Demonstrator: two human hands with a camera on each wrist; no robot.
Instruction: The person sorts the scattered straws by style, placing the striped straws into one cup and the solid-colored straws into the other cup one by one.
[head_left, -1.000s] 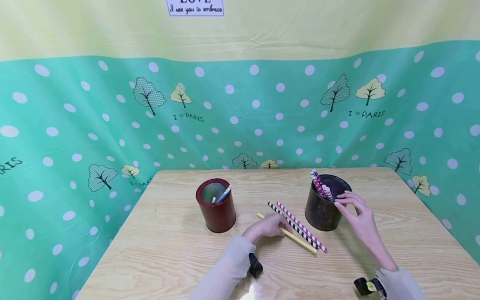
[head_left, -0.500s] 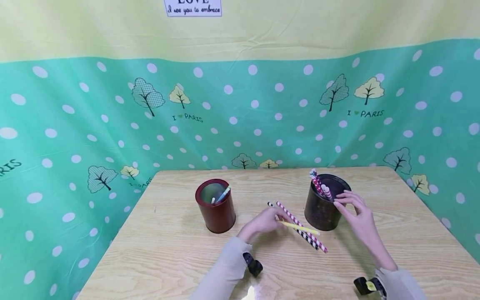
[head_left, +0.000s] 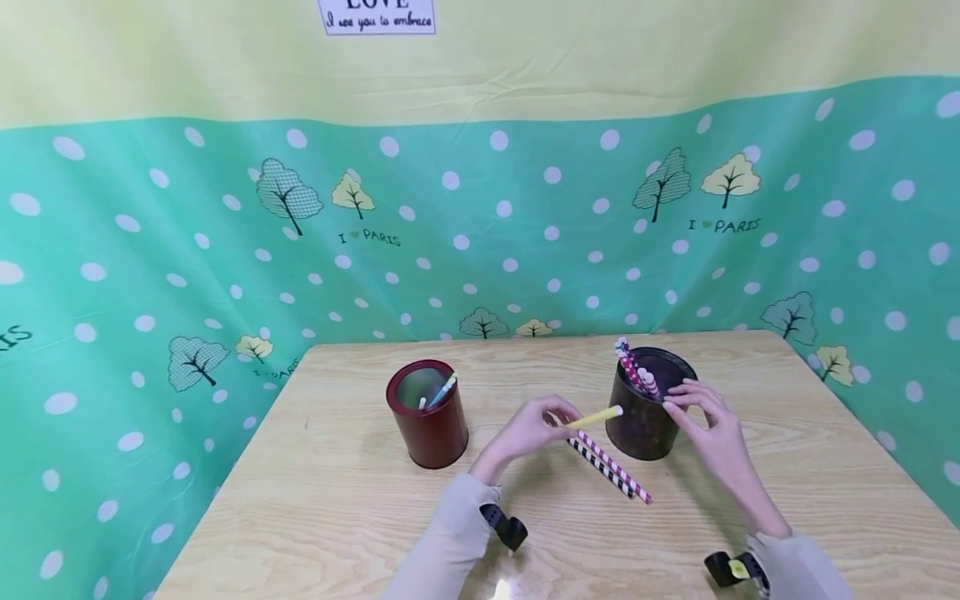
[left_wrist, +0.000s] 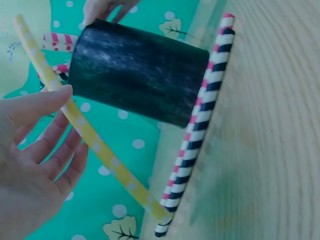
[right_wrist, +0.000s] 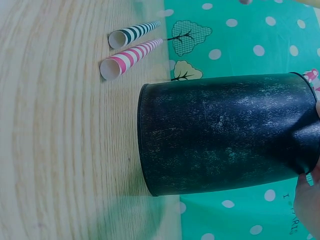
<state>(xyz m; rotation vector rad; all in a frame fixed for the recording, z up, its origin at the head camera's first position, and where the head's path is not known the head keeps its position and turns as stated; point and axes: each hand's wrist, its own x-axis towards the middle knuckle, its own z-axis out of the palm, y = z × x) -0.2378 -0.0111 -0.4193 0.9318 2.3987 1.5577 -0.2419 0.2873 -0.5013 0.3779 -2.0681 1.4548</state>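
My left hand (head_left: 525, 432) pinches a yellow paper straw (head_left: 597, 417) with white dots, raised above the table and pointing right. In the left wrist view the thumb presses near one end of it. Under it on the table lie a black-and-white striped paper straw (head_left: 606, 472) and a pink-and-white one (head_left: 617, 469), side by side. My right hand (head_left: 716, 442) holds the rim of a black can (head_left: 639, 429) with thumb and fingers. Several patterned paper straws (head_left: 633, 371) lean inside that can. The right fingertips are partly cut off in the right wrist view.
A dark red can (head_left: 431, 433) stands upright on the left of the wooden table (head_left: 300, 500), with a blue straw and a pale one inside. A green dotted cloth (head_left: 420, 275) hangs behind the table's back edge.
The left hand has lifted the yellow straw off the table and turned its free end up toward the black can. The right hand keeps its hold on the rim.
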